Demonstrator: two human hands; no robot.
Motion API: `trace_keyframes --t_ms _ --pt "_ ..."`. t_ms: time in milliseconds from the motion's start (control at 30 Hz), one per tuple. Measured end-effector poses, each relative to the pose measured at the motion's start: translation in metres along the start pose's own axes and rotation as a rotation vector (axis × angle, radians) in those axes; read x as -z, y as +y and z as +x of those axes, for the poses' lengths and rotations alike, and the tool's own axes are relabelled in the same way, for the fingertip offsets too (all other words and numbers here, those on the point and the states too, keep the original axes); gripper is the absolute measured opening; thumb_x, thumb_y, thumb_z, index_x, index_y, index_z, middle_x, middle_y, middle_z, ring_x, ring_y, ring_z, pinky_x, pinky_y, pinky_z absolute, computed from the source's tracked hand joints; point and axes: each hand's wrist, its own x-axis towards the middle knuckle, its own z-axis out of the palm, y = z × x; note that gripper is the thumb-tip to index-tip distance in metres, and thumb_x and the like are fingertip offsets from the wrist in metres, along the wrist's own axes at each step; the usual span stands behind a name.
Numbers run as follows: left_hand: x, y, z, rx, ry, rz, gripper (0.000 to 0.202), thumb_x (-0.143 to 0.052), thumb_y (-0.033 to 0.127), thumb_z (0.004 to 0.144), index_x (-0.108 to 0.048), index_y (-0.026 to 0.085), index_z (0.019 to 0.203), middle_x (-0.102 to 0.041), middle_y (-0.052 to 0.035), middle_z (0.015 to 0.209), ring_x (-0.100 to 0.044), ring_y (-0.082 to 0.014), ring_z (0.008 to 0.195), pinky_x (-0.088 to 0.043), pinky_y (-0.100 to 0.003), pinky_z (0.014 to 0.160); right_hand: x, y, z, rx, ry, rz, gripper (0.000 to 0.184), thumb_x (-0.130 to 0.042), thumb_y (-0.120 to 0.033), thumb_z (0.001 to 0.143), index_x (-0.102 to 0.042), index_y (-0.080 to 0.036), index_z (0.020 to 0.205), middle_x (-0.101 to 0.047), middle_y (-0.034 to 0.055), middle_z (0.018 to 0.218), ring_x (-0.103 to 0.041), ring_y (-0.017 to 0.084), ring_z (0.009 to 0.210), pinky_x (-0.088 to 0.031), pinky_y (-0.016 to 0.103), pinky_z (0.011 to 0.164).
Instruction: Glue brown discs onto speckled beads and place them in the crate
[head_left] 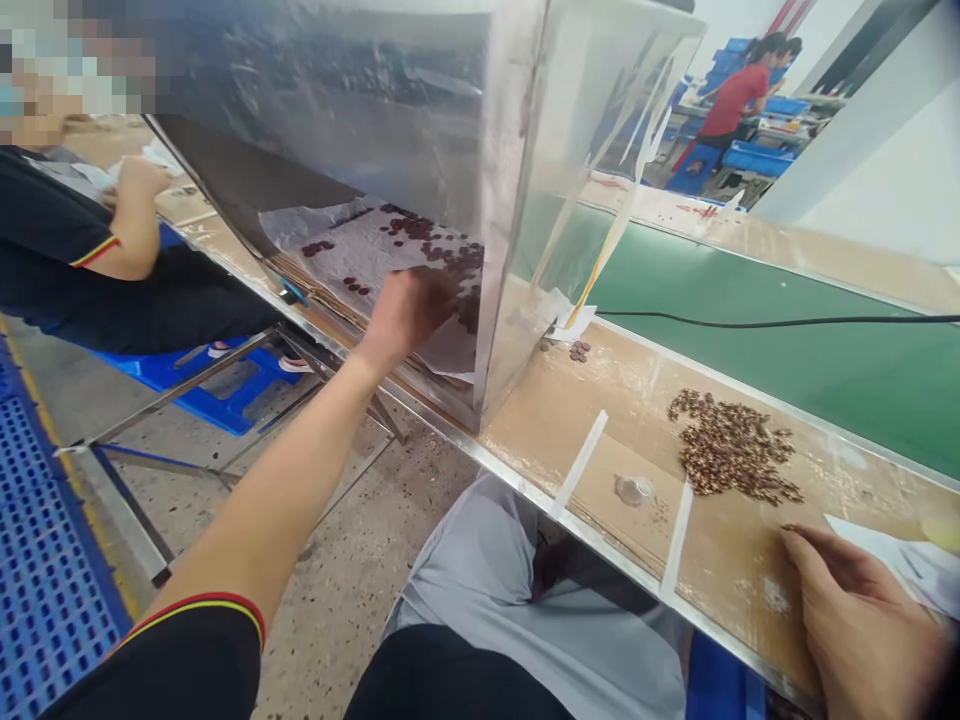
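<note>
My left hand (412, 310) reaches inside a metal-sided box (510, 220), over several small dark brown discs (409, 225) spread on white paper (315, 225). Its fingers are curled and partly in shadow, so what they hold cannot be made out. At the lower right, my right hand (862, 600) is closed in a pinch above the brown bench top. A tiny dark bit shows at its thumb tip, too small to name. Just beyond it lies a heap of small brass-and-dark parts (735, 445).
A small clear round dish (634, 489) sits between white tape strips on the bench (525, 420). A few discs (579, 351) lie beside the box. A black cable (750, 322) crosses the green belt (675, 280). A co-worker (67, 240) sits left; another person (731, 105) works far back.
</note>
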Motion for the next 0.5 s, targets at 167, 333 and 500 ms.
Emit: trace_keyframes --t_ms 167,333,500 --pt "0.014 -0.007 -0.084 0.064 0.059 -0.441 0.024 -0.085 0.033 0.096 -0.087 0.017 0.114 -0.089 -0.0042 0.102 -0.085 -0.0185 0.093 -0.071 -0.033 0.096 0.0 -0.002 -0.012 -0.04 -0.004 0.114 0.029 -0.084 -0.071 0.082 -0.086 -0.048 0.101 -0.083 0.0238 0.121 -0.078 0.049 0.124 -0.057 0.075 0.109" --pt "-0.033 0.005 -0.178 0.458 0.012 -1.109 0.033 -0.11 0.027 0.074 -0.09 0.022 0.1 -0.087 -0.0056 0.105 -0.083 -0.0136 0.086 -0.072 -0.019 0.083 0.0 0.01 -0.026 0.06 -0.07 0.043 0.029 -0.084 -0.068 0.091 -0.089 -0.047 0.111 -0.086 0.018 0.121 -0.081 0.044 0.122 -0.062 0.066 0.108" --pt "-0.084 0.028 -0.211 0.6 -0.176 -1.308 0.033 -0.11 0.027 0.078 -0.092 0.029 0.105 -0.084 -0.0001 0.105 -0.077 -0.0077 0.079 -0.071 -0.016 0.077 -0.005 0.015 -0.026 0.233 -0.118 -0.027 0.033 -0.081 -0.063 0.096 -0.091 -0.035 0.111 -0.088 0.0122 0.112 -0.084 0.038 0.102 -0.065 0.058 0.099"
